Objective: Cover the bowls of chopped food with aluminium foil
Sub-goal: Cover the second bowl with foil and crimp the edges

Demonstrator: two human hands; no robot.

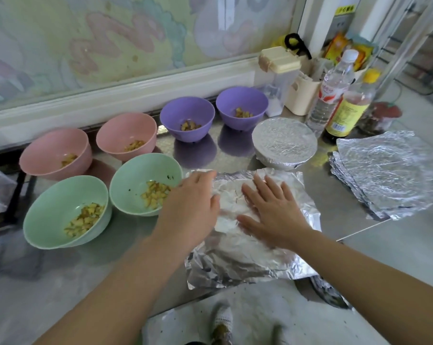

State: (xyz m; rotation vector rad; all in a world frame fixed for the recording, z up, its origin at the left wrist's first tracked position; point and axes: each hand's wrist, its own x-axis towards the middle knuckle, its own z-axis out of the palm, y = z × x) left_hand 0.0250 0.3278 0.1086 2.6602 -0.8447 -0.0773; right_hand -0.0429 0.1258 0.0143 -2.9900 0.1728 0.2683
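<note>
Fingers [260, 190] of the right hand [272, 212] lie straight and spread, pressing flat on a crumpled sheet of aluminium foil [237, 260], gripping nothing. The left hand [193, 197] reaches to the sheet's 10 o'clock corner, its loosely extended fingers touching the edge. At the sheet's 12 o'clock stands a round foil-covered bowl [283, 143], and at 2 o'clock a stack of foil sheets [389, 175]. From 9 to 11 o'clock sit two green plastic bowls [133, 181], two pink plastic bowls [121, 130] and two purple plastic bowls [185, 110], uncovered, holding chopped food.
</note>
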